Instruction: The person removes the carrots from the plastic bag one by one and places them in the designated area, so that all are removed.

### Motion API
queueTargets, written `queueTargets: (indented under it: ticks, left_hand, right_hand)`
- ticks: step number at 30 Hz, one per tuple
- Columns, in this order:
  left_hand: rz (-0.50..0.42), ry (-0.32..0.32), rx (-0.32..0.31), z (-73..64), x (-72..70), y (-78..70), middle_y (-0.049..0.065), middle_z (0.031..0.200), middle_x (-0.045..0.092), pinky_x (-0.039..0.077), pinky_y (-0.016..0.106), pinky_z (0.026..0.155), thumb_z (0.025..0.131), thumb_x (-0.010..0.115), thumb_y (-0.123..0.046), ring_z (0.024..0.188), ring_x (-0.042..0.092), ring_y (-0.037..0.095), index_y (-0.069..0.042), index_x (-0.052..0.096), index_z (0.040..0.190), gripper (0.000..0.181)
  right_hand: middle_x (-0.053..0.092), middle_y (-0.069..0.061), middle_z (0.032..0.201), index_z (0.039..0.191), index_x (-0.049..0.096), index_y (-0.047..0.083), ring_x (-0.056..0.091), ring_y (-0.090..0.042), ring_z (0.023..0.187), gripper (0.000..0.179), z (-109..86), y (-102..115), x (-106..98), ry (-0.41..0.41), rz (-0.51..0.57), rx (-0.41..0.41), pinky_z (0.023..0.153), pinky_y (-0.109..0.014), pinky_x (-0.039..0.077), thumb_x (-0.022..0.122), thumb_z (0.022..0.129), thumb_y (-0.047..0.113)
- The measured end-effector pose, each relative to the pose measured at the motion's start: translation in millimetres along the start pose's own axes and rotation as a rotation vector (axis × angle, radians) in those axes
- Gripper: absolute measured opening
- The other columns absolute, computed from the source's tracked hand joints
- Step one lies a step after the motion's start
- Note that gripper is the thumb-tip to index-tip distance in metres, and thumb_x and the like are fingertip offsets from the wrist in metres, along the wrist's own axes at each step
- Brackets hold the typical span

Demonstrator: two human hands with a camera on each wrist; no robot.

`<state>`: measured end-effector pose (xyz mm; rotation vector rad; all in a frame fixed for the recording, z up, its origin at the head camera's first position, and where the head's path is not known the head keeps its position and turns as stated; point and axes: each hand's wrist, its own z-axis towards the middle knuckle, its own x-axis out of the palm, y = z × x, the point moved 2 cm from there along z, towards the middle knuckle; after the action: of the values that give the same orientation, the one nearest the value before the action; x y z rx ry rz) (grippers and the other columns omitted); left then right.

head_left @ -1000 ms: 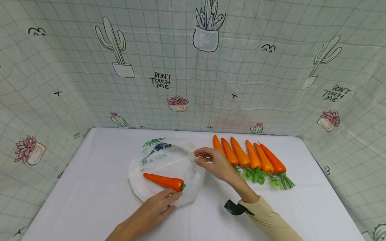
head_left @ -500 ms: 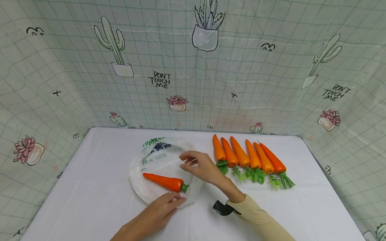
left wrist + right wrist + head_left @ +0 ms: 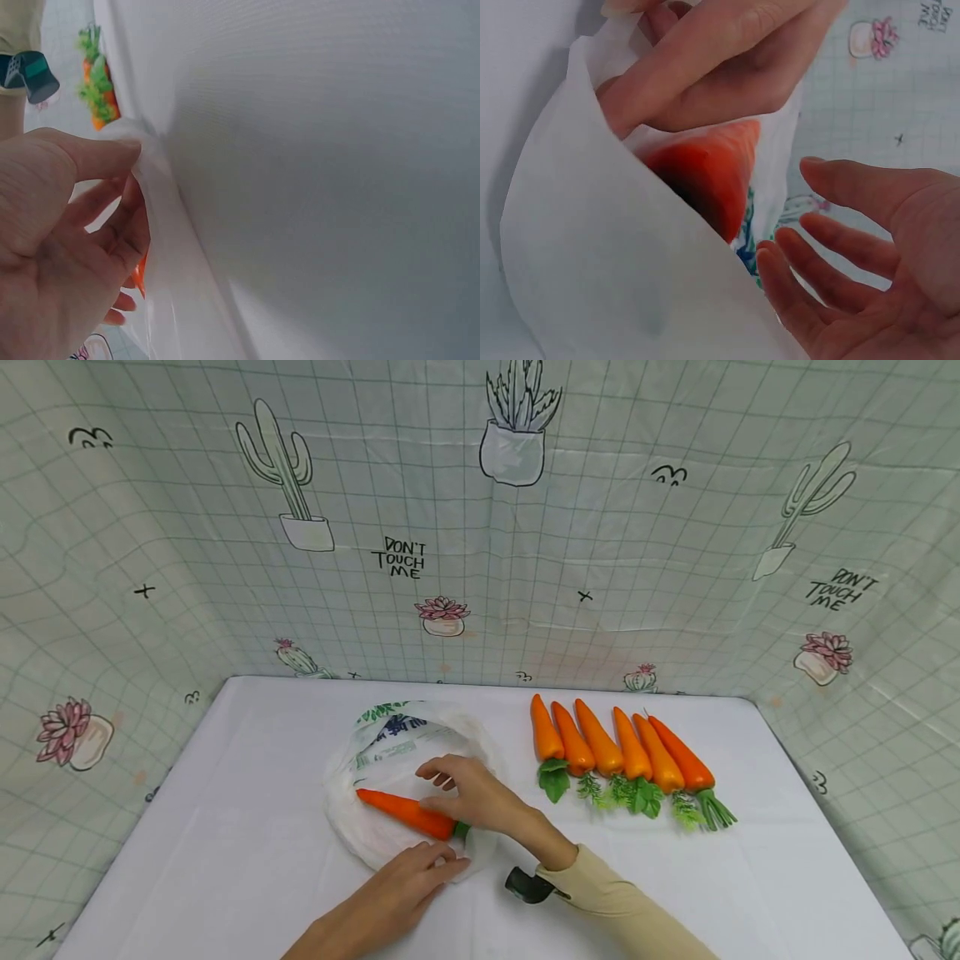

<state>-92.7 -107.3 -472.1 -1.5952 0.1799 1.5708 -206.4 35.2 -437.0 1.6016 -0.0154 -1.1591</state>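
Note:
A white plastic bag (image 3: 348,831) with green and dark blue print lies spread on the table with its mouth gaping. One orange carrot (image 3: 393,807) rests inside it, tip to the left. My left hand (image 3: 408,885) is at the bag's near rim; in the left wrist view its thumb and fingers pinch the plastic edge (image 3: 176,247). Over the carrot's thick end hovers my right hand (image 3: 476,793), fingers spread and holding nothing. The right wrist view shows it apart from the carrot (image 3: 709,169), whose lower part is hidden behind the bag's wall (image 3: 607,225).
To the right of the bag, several carrots (image 3: 600,739) with green tops (image 3: 618,793) lie side by side in a row. A white cloth covers the table (image 3: 247,760). A printed grid curtain (image 3: 480,568) hangs behind and along both sides.
My right hand has moved left and nearer, from beside the bag's right rim to above the carrot. My left hand has shifted slightly right along the rim.

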Motion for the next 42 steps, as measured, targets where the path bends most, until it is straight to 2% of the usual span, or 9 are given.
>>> queueTargets:
  ticks: [4,12,18,27,31,38,42]
  left_hand:
    - [0.011,0.024,0.019,0.9,0.8,-0.1,0.000,0.121,0.062,0.051,0.035,0.101,0.099,0.065,-0.005,0.112,0.058,0.017,-0.009,0.067,0.135,0.036]
    - [0.095,0.004,0.116,-0.9,1.9,2.0,0.001,0.123,0.061,0.050,0.036,0.100,0.095,0.068,0.001,0.113,0.057,0.017,-0.007,0.066,0.134,0.041]
    - [0.105,-0.027,0.157,-1.1,3.2,2.8,0.002,0.126,0.062,0.050,0.037,0.100,0.093,0.069,0.002,0.116,0.057,0.019,-0.006,0.066,0.134,0.041]
    - [0.101,-0.064,0.187,-2.1,2.9,3.2,0.001,0.121,0.062,0.051,0.035,0.097,0.091,0.070,0.004,0.112,0.058,0.018,-0.005,0.067,0.132,0.041]
    - [0.083,-0.055,0.177,-1.6,3.2,3.5,0.001,0.120,0.062,0.052,0.034,0.096,0.092,0.069,0.004,0.108,0.058,0.017,-0.006,0.067,0.132,0.042]
    - [0.025,0.005,0.093,0.3,3.1,2.3,-0.002,0.121,0.062,0.051,0.033,0.097,0.097,0.066,-0.001,0.106,0.057,0.014,-0.008,0.066,0.135,0.039]
    - [-0.008,0.050,0.034,2.1,1.5,2.2,-0.002,0.123,0.062,0.051,0.032,0.100,0.099,0.065,-0.004,0.110,0.058,0.014,-0.010,0.065,0.137,0.038]
  right_hand:
    - [0.068,-0.017,0.125,0.129,0.063,-0.004,0.065,-0.034,0.109,0.038,1.7,1.9,7.0,0.032,-0.037,0.021,0.096,-0.037,0.055,0.073,0.096,0.013]
    - [0.068,-0.012,0.120,0.127,0.065,0.000,0.064,-0.027,0.109,0.037,4.7,4.5,17.9,0.081,-0.150,0.075,0.094,-0.029,0.052,0.075,0.094,0.013]
    - [0.068,-0.004,0.107,0.121,0.069,0.004,0.058,-0.015,0.094,0.033,4.8,3.6,21.3,0.116,-0.207,0.143,0.086,-0.023,0.049,0.078,0.093,0.018]
    - [0.070,-0.001,0.096,0.114,0.073,0.004,0.054,-0.011,0.085,0.027,4.0,4.2,18.1,0.101,-0.255,0.129,0.080,-0.022,0.047,0.079,0.091,0.019]
    - [0.066,0.001,0.090,0.114,0.073,0.003,0.053,-0.010,0.081,0.029,2.5,5.6,13.9,0.077,-0.271,0.125,0.075,-0.021,0.046,0.080,0.090,0.018]
    - [0.069,-0.002,0.092,0.116,0.072,0.001,0.056,-0.011,0.081,0.033,0.7,8.1,5.0,0.032,-0.287,0.075,0.075,-0.021,0.049,0.081,0.088,0.016]
    - [0.070,-0.004,0.096,0.119,0.071,0.001,0.058,-0.012,0.082,0.035,-0.5,9.7,-2.6,0.011,-0.252,0.068,0.075,-0.020,0.050,0.080,0.090,0.017]
